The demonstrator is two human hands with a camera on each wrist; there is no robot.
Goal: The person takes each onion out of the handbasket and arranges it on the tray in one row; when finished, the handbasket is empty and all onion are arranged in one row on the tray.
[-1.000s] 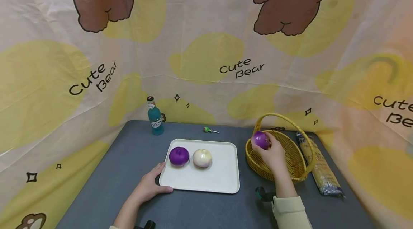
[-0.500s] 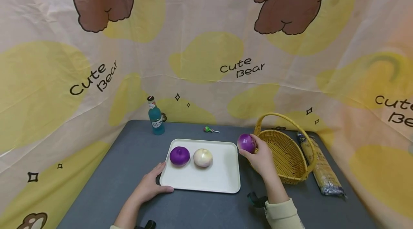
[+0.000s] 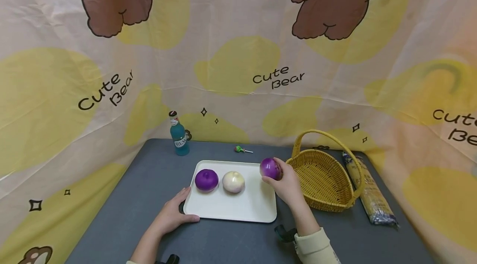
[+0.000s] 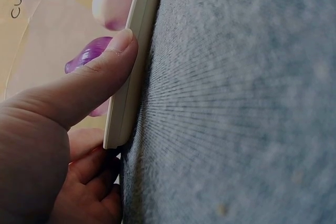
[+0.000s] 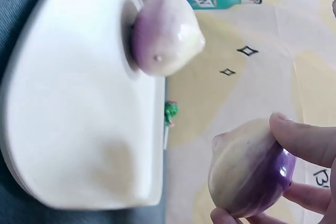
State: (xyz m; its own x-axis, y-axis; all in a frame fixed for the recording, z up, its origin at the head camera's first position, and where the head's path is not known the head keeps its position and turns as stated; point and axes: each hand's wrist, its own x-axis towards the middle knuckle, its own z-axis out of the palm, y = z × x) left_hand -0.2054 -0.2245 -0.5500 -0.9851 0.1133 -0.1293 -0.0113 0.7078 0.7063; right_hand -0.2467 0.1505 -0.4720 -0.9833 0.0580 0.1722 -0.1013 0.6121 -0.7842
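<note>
My right hand [image 3: 288, 183] holds a purple-and-white onion [image 3: 269, 168] by its side, raised over the right end of a white tray [image 3: 253, 206]. In the right wrist view that onion [image 5: 247, 177] shows a pale half and a glossy purple half, pinched between thumb and fingertips. Two onions sit on the tray: a deep purple onion [image 3: 206, 180] on the left and a whitish onion [image 3: 233, 182] beside it. My left hand [image 3: 172, 213] holds the tray's near left corner. In the left wrist view its thumb [image 4: 113, 61] lies over the rim, with the fingers partly hidden behind.
Right of the tray stands a yellow wicker basket [image 3: 324, 181] with a tall handle. A long clear-wrapped packet [image 3: 372, 193] lies beyond it. A blue bottle [image 3: 180, 138] stands at the back left, and a green lollipop [image 3: 240, 149] lies behind the tray.
My right hand has carried the onion leftward from above the basket to above the tray's right end. The left hand, the tray and its two onions have stayed in place.
</note>
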